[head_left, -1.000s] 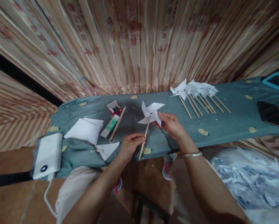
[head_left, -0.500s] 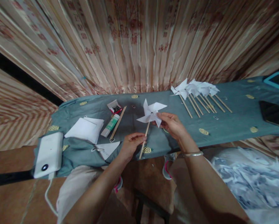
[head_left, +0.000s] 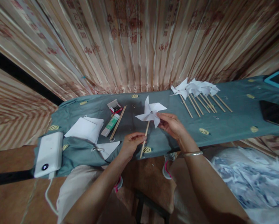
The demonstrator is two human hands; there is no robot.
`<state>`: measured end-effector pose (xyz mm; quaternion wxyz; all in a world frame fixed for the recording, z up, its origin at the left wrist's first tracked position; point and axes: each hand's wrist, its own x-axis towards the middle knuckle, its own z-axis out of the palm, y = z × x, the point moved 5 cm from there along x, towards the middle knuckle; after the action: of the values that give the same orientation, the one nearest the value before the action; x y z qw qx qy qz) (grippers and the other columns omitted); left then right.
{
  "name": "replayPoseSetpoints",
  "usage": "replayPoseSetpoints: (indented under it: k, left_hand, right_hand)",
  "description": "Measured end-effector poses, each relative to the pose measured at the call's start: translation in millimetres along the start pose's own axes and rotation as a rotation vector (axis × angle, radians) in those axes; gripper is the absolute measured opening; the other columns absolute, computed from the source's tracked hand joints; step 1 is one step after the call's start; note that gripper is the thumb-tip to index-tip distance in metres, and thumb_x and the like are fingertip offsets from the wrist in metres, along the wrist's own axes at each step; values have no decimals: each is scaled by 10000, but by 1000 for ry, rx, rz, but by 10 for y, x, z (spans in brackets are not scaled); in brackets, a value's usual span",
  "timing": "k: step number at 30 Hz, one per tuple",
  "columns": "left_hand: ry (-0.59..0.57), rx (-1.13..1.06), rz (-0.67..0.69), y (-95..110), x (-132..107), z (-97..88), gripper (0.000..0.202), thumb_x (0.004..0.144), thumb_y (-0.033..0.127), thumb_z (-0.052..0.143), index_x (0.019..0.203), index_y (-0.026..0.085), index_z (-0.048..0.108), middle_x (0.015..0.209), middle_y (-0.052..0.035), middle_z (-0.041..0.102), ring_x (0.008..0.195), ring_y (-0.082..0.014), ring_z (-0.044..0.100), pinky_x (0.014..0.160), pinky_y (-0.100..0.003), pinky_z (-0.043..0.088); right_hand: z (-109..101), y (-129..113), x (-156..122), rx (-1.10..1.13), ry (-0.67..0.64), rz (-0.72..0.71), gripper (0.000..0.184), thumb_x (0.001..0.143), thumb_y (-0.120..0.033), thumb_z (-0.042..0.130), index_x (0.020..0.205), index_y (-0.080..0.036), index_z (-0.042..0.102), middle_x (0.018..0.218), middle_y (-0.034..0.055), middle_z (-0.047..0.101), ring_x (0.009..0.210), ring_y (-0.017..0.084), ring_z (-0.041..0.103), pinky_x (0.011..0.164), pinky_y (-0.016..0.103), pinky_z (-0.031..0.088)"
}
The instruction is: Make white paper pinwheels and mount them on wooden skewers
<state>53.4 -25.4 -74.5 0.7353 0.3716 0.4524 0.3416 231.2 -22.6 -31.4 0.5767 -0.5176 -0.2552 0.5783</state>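
A white paper pinwheel (head_left: pixel 151 112) with a pin at its centre is held up between my hands over the cloth. My left hand (head_left: pixel 132 143) pinches its wooden stick (head_left: pixel 144 140) about midway along. At the right side of the wheel, my right hand (head_left: pixel 171 124) has thumb and fingers closed on a paper blade. Left of my hands lie a few loose sticks (head_left: pixel 118 123), a glue stick (head_left: pixel 110 125) with a green label, and a small open red-and-white box (head_left: pixel 115 107) with dark pins inside.
Several pinwheels (head_left: pixel 195 88) lie in a row at the back right. Stacked white paper (head_left: pixel 83 129), a paper triangle (head_left: pixel 108 150) with scissors (head_left: pixel 97 149) and a white power bank (head_left: pixel 49 154) are on the left. A dark phone (head_left: pixel 273 113) rests far right. A curtain (head_left: pixel 130 46) hangs behind.
The pinwheel's head has tilted and shifted very slightly up and left. Both hands keep their hold and have barely moved.
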Motion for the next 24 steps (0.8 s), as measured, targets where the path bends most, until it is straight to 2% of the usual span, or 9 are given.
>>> replayPoseSetpoints:
  k: [5, 11, 16, 20, 24]
  left_hand:
    - [0, -1, 3, -3, 0, -8, 319, 448, 339, 894, 678, 165, 756, 627, -16, 697, 570, -117, 601, 606, -237, 474]
    - [-2, 19, 10, 6, -6, -9, 318, 471, 344, 884, 698, 159, 761, 649, -23, 701, 578, -119, 602, 615, -244, 481]
    - [-8, 2, 9, 2, -1, -7, 319, 469, 334, 891, 694, 153, 756, 633, -18, 695, 571, -108, 596, 610, -231, 471]
    - [-10, 6, 11, 1, 0, -8, 311, 482, 340, 884, 694, 154, 755, 641, -16, 696, 575, -109, 596, 620, -237, 474]
    - [-2, 10, 14, 8, 1, -13, 337, 467, 362, 888, 693, 157, 747, 641, -15, 693, 580, -117, 599, 630, -249, 479]
  right_hand:
    - [5, 22, -26, 23, 27, 86, 291, 535, -365, 890, 638, -169, 702, 561, -14, 661, 476, 67, 557, 451, 154, 473]
    - [27, 51, -31, 18, 23, 114, 228, 577, -300, 890, 650, -166, 720, 599, 9, 707, 492, 77, 609, 486, 151, 530]
    - [69, 82, -39, 30, 18, 116, 268, 544, -325, 909, 611, -159, 709, 596, 16, 715, 512, 89, 655, 459, 131, 524]
    - [97, 113, -39, 44, 3, 119, 351, 468, -392, 927, 585, -153, 698, 597, 19, 711, 537, 121, 693, 425, 135, 499]
    - [98, 132, -39, -19, -6, 117, 399, 458, -465, 912, 586, -150, 703, 622, 47, 724, 552, 137, 697, 409, 149, 467]
